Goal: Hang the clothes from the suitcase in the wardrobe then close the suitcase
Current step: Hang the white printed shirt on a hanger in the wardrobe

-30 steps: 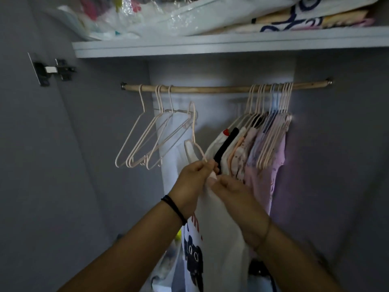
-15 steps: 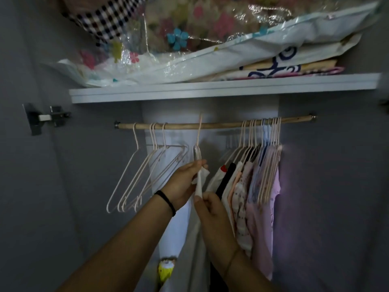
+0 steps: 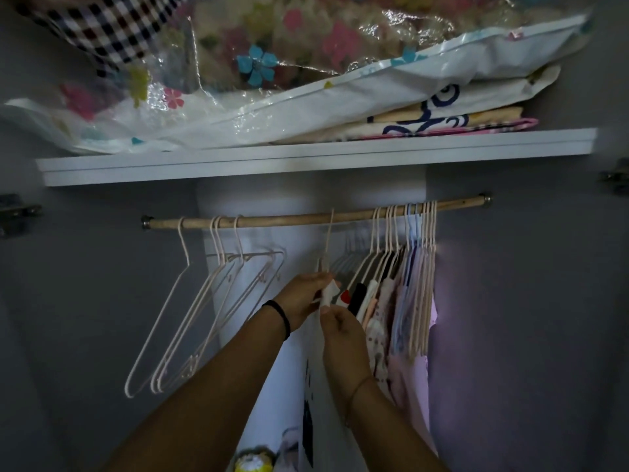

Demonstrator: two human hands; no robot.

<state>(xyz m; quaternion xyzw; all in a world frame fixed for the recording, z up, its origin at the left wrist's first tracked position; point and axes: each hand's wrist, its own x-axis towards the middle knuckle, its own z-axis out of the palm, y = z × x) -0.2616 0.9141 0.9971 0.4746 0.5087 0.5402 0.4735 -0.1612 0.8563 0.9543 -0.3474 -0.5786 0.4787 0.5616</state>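
A wooden rail [image 3: 289, 219] runs across the dim wardrobe. A white garment [image 3: 328, 292] with a dark print hangs from it on a pale hanger [image 3: 329, 240] near the middle. My left hand [image 3: 303, 296] pinches the garment's shoulder just below the hanger neck. My right hand [image 3: 342, 330] grips the same garment slightly lower, on its right side. Several hung clothes [image 3: 398, 311] in pink, white and black crowd the rail to the right. The suitcase is out of view.
Several empty pale hangers [image 3: 204, 318] dangle at the rail's left end. A white shelf [image 3: 306, 158] above carries plastic-wrapped bedding [image 3: 272, 80] that overhangs its front edge. Grey wardrobe walls close in on both sides, with a door hinge [image 3: 17, 212] at left.
The hanger with the white garment went up from below the rail and now hooks over it. Both hands rose with it, and the view tilted up toward the shelf.
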